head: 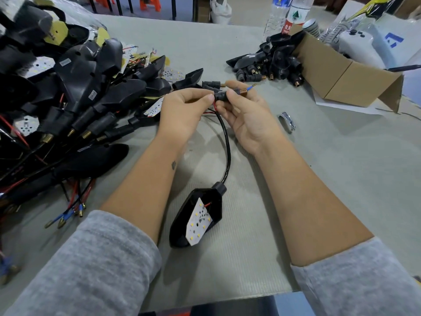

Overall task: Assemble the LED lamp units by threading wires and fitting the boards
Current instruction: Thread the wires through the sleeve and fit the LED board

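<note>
A black lamp housing (pixel 211 201) lies on the table between my forearms, with a white LED board (pixel 199 221) tilted inside it. A black cable (pixel 226 142) runs from its neck up to my hands. My right hand (pixel 246 115) pinches a black connector sleeve (pixel 220 96) with a brass threaded end (pixel 242 91); a blue wire tip pokes out past the brass. My left hand (pixel 182 110) pinches the sleeve's other end, where red wires (pixel 208 111) emerge.
A big heap of black lamp units, boards and wires (pixel 68 87) fills the left side. A smaller pile of black connector parts (pixel 271 62) lies far right beside a cardboard box (pixel 341 71). A metal clip (pixel 287 120) lies right of my hands. Bottles (pixel 287 14) stand behind.
</note>
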